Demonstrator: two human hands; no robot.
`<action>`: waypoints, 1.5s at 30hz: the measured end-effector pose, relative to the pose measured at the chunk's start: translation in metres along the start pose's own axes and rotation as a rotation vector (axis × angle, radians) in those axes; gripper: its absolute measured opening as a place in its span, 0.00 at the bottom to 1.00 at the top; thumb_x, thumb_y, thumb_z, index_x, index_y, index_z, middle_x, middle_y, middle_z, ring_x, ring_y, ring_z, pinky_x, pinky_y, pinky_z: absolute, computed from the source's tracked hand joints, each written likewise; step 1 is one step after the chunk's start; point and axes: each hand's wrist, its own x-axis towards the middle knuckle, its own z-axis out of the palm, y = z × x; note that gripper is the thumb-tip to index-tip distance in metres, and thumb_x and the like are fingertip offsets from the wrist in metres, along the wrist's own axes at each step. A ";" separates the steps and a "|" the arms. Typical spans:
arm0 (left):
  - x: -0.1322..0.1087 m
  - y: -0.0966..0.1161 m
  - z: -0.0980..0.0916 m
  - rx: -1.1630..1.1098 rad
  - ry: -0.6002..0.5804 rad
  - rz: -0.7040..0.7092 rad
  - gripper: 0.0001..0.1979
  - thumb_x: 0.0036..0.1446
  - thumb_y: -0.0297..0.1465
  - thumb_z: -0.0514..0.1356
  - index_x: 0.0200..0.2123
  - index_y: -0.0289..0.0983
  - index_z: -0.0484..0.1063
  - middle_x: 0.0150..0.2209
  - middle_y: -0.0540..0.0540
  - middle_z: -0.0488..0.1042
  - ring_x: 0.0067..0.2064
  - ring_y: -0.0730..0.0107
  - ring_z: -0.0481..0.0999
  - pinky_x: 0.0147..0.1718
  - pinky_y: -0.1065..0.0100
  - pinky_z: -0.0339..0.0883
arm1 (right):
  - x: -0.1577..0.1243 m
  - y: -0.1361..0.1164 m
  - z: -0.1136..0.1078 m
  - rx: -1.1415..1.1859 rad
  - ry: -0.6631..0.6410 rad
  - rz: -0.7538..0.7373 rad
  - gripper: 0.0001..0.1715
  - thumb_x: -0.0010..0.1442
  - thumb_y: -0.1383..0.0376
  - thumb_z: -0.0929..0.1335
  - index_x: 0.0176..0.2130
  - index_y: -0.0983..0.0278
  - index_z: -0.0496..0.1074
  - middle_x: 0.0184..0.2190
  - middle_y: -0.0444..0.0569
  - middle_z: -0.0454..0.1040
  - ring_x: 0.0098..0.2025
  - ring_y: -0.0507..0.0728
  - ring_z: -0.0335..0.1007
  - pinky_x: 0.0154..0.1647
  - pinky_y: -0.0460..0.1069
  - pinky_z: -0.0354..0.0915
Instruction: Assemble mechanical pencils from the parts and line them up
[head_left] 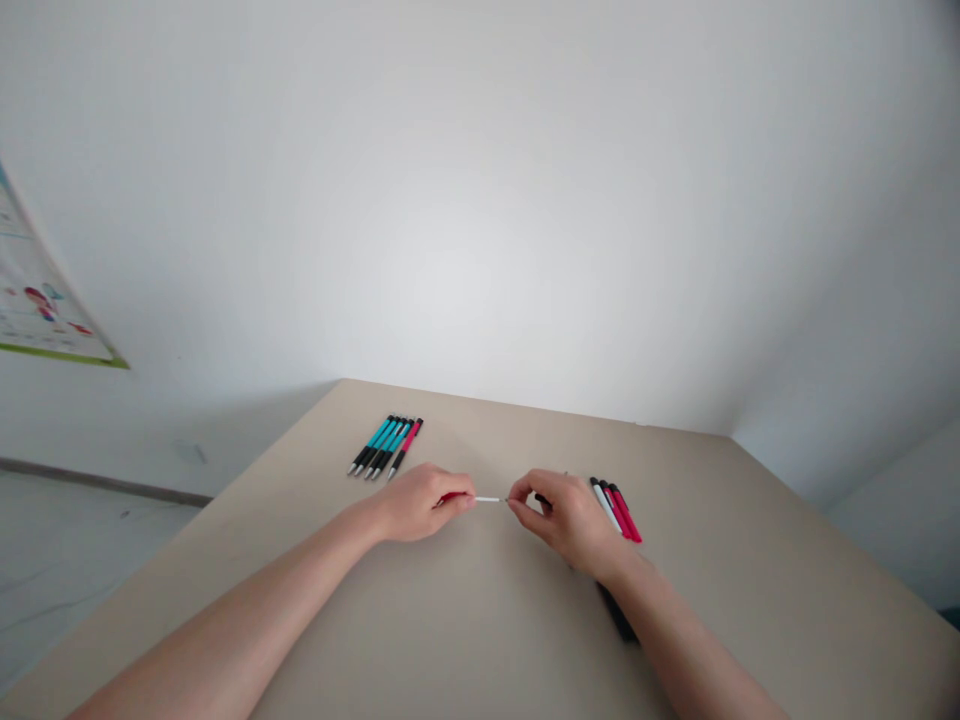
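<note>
My left hand [421, 503] is closed around a red pen barrel [452, 496] just above the beige table [480, 620]. A thin white refill [489, 499] sticks out of the barrel toward my right hand [571, 518], whose fingertips pinch its far end. Something small and black [542, 500] also sits in my right hand. Just right of that hand lie three pens [616, 510], one white and two red, with black caps. A row of several pens [385, 446], mostly teal with one red, lies at the far left of the table.
A dark object [616, 612] lies on the table, partly hidden under my right forearm. A white wall stands behind the table. A poster [37, 300] hangs on the wall at the left. The floor shows beyond the table's left edge.
</note>
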 end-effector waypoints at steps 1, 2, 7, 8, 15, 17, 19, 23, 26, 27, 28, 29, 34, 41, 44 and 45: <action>0.000 0.000 0.000 0.002 0.000 0.001 0.16 0.65 0.36 0.47 0.32 0.36 0.71 0.21 0.52 0.65 0.24 0.74 0.62 0.27 0.73 0.52 | 0.000 -0.001 0.000 -0.002 -0.004 -0.004 0.07 0.58 0.65 0.64 0.31 0.61 0.72 0.29 0.44 0.75 0.27 0.51 0.66 0.31 0.46 0.59; 0.000 0.000 0.000 0.003 0.000 0.002 0.16 0.65 0.36 0.47 0.32 0.36 0.71 0.21 0.52 0.65 0.24 0.74 0.62 0.26 0.73 0.52 | 0.000 -0.001 0.001 -0.004 -0.008 -0.010 0.07 0.58 0.65 0.64 0.31 0.61 0.72 0.29 0.44 0.74 0.27 0.51 0.66 0.31 0.46 0.59; 0.001 0.002 -0.001 0.013 -0.019 0.005 0.15 0.64 0.35 0.48 0.32 0.37 0.71 0.21 0.52 0.65 0.24 0.74 0.63 0.27 0.74 0.52 | 0.000 -0.004 0.002 -0.010 0.002 -0.049 0.07 0.58 0.66 0.64 0.31 0.61 0.72 0.29 0.44 0.74 0.28 0.51 0.66 0.31 0.45 0.58; 0.001 0.002 -0.001 0.016 -0.020 0.002 0.15 0.64 0.35 0.48 0.32 0.37 0.71 0.21 0.52 0.66 0.24 0.74 0.63 0.27 0.74 0.52 | 0.000 -0.004 0.002 -0.011 0.005 -0.052 0.07 0.58 0.66 0.64 0.31 0.61 0.72 0.28 0.44 0.74 0.28 0.51 0.66 0.31 0.45 0.58; 0.001 0.001 -0.001 0.021 -0.010 0.006 0.14 0.64 0.34 0.48 0.33 0.37 0.71 0.22 0.52 0.67 0.25 0.74 0.63 0.27 0.74 0.52 | -0.001 -0.002 0.000 -0.031 0.022 -0.041 0.07 0.58 0.67 0.64 0.31 0.60 0.71 0.28 0.44 0.74 0.28 0.52 0.67 0.31 0.45 0.58; 0.001 0.000 0.000 0.025 -0.009 0.007 0.14 0.65 0.34 0.48 0.33 0.37 0.71 0.22 0.52 0.67 0.25 0.74 0.64 0.27 0.74 0.52 | -0.002 -0.002 -0.001 -0.034 0.027 -0.042 0.07 0.58 0.67 0.64 0.30 0.61 0.71 0.28 0.44 0.74 0.28 0.52 0.66 0.31 0.45 0.58; 0.001 0.000 0.000 0.032 -0.006 0.008 0.14 0.65 0.34 0.48 0.33 0.37 0.71 0.22 0.51 0.67 0.25 0.74 0.64 0.27 0.74 0.52 | -0.002 -0.003 -0.001 -0.034 0.033 -0.043 0.07 0.57 0.67 0.64 0.30 0.61 0.71 0.27 0.44 0.74 0.27 0.51 0.66 0.30 0.45 0.58; 0.001 0.000 -0.001 0.038 -0.018 0.009 0.14 0.65 0.34 0.48 0.33 0.37 0.70 0.22 0.52 0.67 0.25 0.74 0.64 0.27 0.74 0.52 | -0.002 -0.004 -0.001 -0.032 0.029 -0.055 0.07 0.58 0.67 0.65 0.31 0.61 0.72 0.28 0.43 0.74 0.28 0.51 0.66 0.30 0.45 0.57; 0.001 0.001 -0.001 0.042 -0.028 0.019 0.13 0.65 0.34 0.48 0.33 0.38 0.70 0.22 0.52 0.68 0.26 0.74 0.65 0.28 0.74 0.53 | -0.002 -0.006 0.002 -0.026 0.012 -0.070 0.06 0.59 0.67 0.65 0.31 0.62 0.72 0.29 0.44 0.74 0.28 0.51 0.66 0.30 0.44 0.57; 0.001 0.001 -0.001 0.045 -0.030 0.025 0.13 0.65 0.34 0.48 0.34 0.38 0.70 0.23 0.52 0.68 0.26 0.73 0.66 0.28 0.74 0.53 | -0.001 -0.007 0.003 -0.023 0.010 -0.076 0.06 0.59 0.67 0.65 0.32 0.62 0.72 0.29 0.44 0.74 0.29 0.51 0.66 0.30 0.44 0.57; 0.001 0.002 -0.001 0.048 -0.031 0.030 0.13 0.64 0.34 0.48 0.34 0.38 0.70 0.23 0.52 0.69 0.26 0.73 0.66 0.28 0.74 0.53 | -0.001 -0.009 0.005 -0.020 0.011 -0.082 0.06 0.59 0.67 0.65 0.32 0.62 0.72 0.29 0.44 0.74 0.29 0.51 0.66 0.30 0.44 0.57; 0.000 0.002 0.000 0.051 -0.033 0.032 0.13 0.64 0.34 0.48 0.34 0.38 0.70 0.23 0.52 0.69 0.27 0.73 0.67 0.29 0.74 0.53 | -0.001 -0.010 0.007 -0.016 0.013 -0.088 0.06 0.59 0.67 0.65 0.32 0.62 0.72 0.29 0.44 0.74 0.29 0.51 0.66 0.30 0.44 0.57; 0.000 0.004 0.002 0.053 -0.046 0.026 0.13 0.64 0.34 0.48 0.34 0.39 0.71 0.23 0.51 0.69 0.26 0.72 0.67 0.28 0.74 0.53 | 0.000 -0.017 0.016 0.017 0.006 -0.096 0.07 0.61 0.67 0.64 0.32 0.63 0.72 0.29 0.45 0.73 0.28 0.51 0.65 0.30 0.45 0.57; 0.000 0.002 0.000 0.030 -0.011 0.017 0.13 0.65 0.35 0.48 0.33 0.37 0.70 0.21 0.52 0.66 0.24 0.74 0.64 0.26 0.74 0.52 | -0.004 -0.016 0.011 0.145 0.031 0.034 0.25 0.57 0.65 0.66 0.54 0.61 0.60 0.34 0.44 0.73 0.22 0.49 0.56 0.26 0.45 0.56; 0.000 0.000 0.000 0.029 0.015 0.007 0.14 0.65 0.35 0.48 0.33 0.37 0.69 0.21 0.52 0.65 0.24 0.75 0.63 0.26 0.74 0.52 | -0.007 -0.013 0.005 0.223 0.002 0.058 0.30 0.58 0.73 0.59 0.58 0.61 0.49 0.36 0.44 0.74 0.22 0.50 0.57 0.26 0.46 0.56; 0.000 0.000 0.000 0.028 0.023 0.004 0.14 0.65 0.35 0.48 0.32 0.36 0.69 0.21 0.52 0.64 0.24 0.75 0.63 0.26 0.74 0.52 | -0.007 -0.012 0.003 0.230 -0.007 0.056 0.30 0.58 0.74 0.57 0.58 0.61 0.48 0.37 0.44 0.74 0.24 0.50 0.60 0.29 0.46 0.58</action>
